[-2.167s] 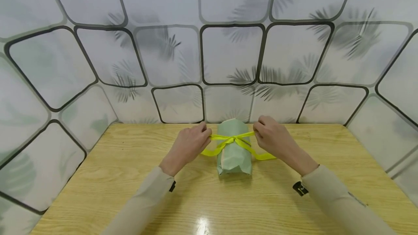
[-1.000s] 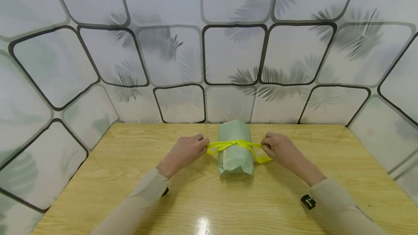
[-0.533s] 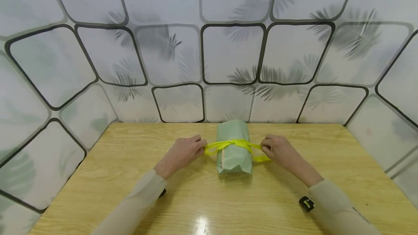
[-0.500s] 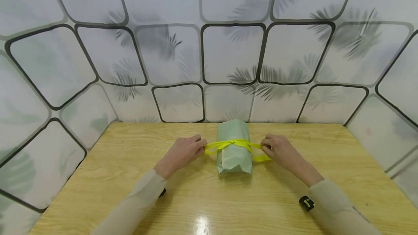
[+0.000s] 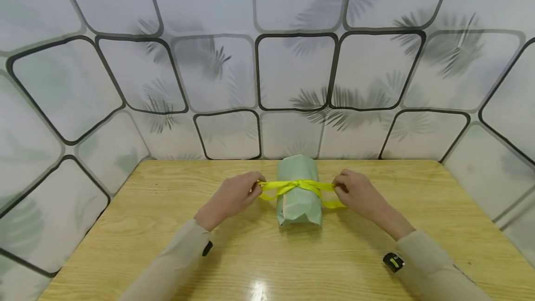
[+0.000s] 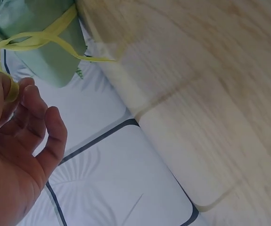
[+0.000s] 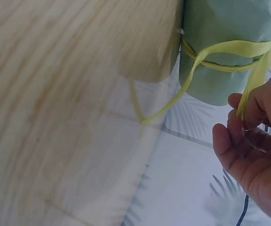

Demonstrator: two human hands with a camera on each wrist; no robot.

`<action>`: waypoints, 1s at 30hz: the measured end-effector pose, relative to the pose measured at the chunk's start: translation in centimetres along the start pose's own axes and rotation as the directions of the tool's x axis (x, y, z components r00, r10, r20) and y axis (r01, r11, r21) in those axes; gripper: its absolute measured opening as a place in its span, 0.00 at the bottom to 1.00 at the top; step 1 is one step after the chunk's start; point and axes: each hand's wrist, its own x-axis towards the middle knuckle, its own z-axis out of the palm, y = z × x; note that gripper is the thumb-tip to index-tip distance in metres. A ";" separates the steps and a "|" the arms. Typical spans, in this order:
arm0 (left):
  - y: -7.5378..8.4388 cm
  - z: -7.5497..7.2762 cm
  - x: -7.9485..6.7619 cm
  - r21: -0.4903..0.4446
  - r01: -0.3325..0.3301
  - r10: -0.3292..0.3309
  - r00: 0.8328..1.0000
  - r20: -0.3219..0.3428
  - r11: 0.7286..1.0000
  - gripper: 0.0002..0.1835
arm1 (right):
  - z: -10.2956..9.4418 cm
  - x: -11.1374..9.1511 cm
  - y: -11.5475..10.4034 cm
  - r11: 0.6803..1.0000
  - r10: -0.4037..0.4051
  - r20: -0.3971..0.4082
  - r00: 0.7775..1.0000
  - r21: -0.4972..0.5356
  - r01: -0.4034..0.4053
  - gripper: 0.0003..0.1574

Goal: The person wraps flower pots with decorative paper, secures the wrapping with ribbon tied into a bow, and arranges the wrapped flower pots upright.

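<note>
A parcel wrapped in pale green paper (image 5: 299,206) lies lengthwise on the wooden table. Yellow ribbon (image 5: 309,184) circles its middle and meets in a bow-like knot on top. To the left of it, my left hand (image 5: 234,196) pinches a loop of the ribbon between thumb and forefinger; the other fingers curl loosely in the left wrist view. My right hand (image 5: 360,193) pinches the ribbon's opposite loop. Both loops stretch sideways from the knot. A loose ribbon tail (image 7: 170,106) trails onto the table in the right wrist view, and another tail (image 6: 90,58) shows in the left wrist view.
The light wooden table (image 5: 251,254) runs back to a wall covering (image 5: 296,73) with dark outlined squares and leaf prints, which also stands at both sides. Dark straps with small devices sit at both wrists, such as the right wrist device (image 5: 393,262).
Both hands have come lower and nearer the table, and the right one has moved outward. The ribbon now lies flatter across the parcel. Over the last half second the left fingers shift slightly on the ribbon.
</note>
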 end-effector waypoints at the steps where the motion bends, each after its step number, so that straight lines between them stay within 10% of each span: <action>1: 0.0 -0.1 0.0 -0.028 0.009 -0.009 1.000 -0.006 1.000 0.10 | -0.2 0.0 0.0 1.000 0.013 -0.006 1.000 0.002 -0.013 0.09; 6: -0.6 -0.2 -0.1 -0.256 0.053 -0.062 0.998 -0.025 0.965 0.08 | -0.8 0.0 0.0 0.999 0.054 -0.031 0.998 0.005 -0.054 0.08; 12: -1.4 0.0 -0.5 -0.590 0.173 -0.212 0.977 0.003 0.789 0.09 | -1.1 -0.4 0.8 0.999 0.038 -0.107 0.994 0.014 -0.036 0.09; 15: -1.7 -0.1 -0.7 -0.614 0.224 -0.267 0.963 0.023 0.757 0.06 | -1.1 -0.6 1.0 1.000 0.011 -0.134 0.991 0.016 -0.009 0.10; 23: -1.5 0.4 -0.4 -0.547 0.271 -0.306 0.952 0.027 0.792 0.06 | -1.2 -1.0 0.7 0.995 0.083 -0.084 0.993 0.068 -0.078 0.08; 26: -0.9 0.6 -0.2 -0.576 0.317 -0.351 0.935 0.056 0.753 0.13 | -1.1 -0.9 0.3 0.971 0.201 -0.018 0.979 0.137 -0.197 0.03; 30: 0.4 0.8 0.6 -0.625 0.396 -0.413 0.902 0.127 0.672 0.24 | -1.1 -0.5 -0.6 0.900 0.361 0.103 0.927 0.223 -0.375 0.20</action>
